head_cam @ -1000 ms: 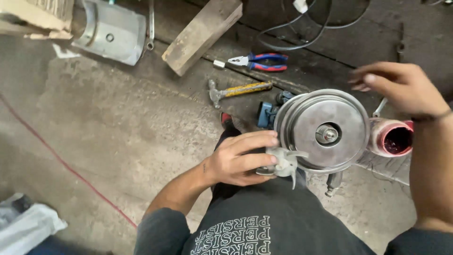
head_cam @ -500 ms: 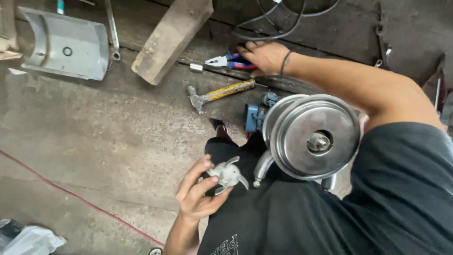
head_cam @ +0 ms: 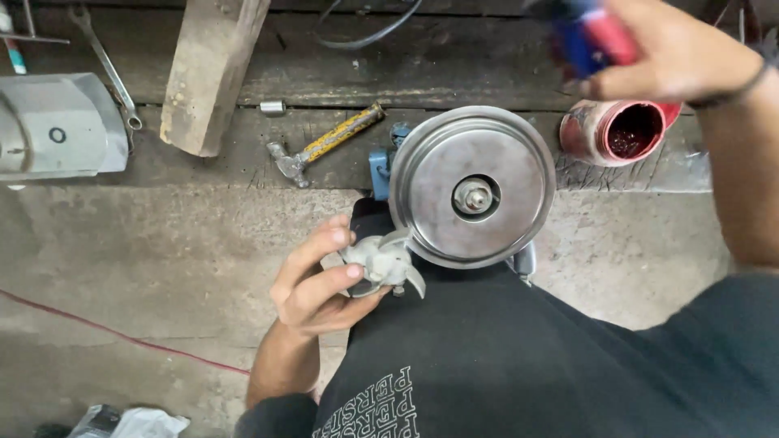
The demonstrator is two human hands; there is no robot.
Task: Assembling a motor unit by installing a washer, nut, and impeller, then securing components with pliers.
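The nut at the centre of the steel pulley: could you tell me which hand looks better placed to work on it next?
Probably the right hand: it holds the red and blue pliers raised beyond the pulley, whose centre nut is exposed. The left hand is occupied, gripping the small grey impeller.

- Single view: head-worn camera, looking steeply down over the wearer's black printed shirt (head_cam: pixel 487 357) at bare concrete floor (head_cam: pixel 162 268).
- Facing: forward edge of scene lies at 12 o'clock, where a dark timber ledge (head_cam: pixel 454 65) crosses the frame.
- Range: close; the round grey metal pulley disc (head_cam: pixel 472 186) sits near centre.
- Framing: left hand (head_cam: pixel 316 284) at 7 o'clock; right hand (head_cam: pixel 673 57), blurred, at 1 o'clock.
- No second view; nothing shared.
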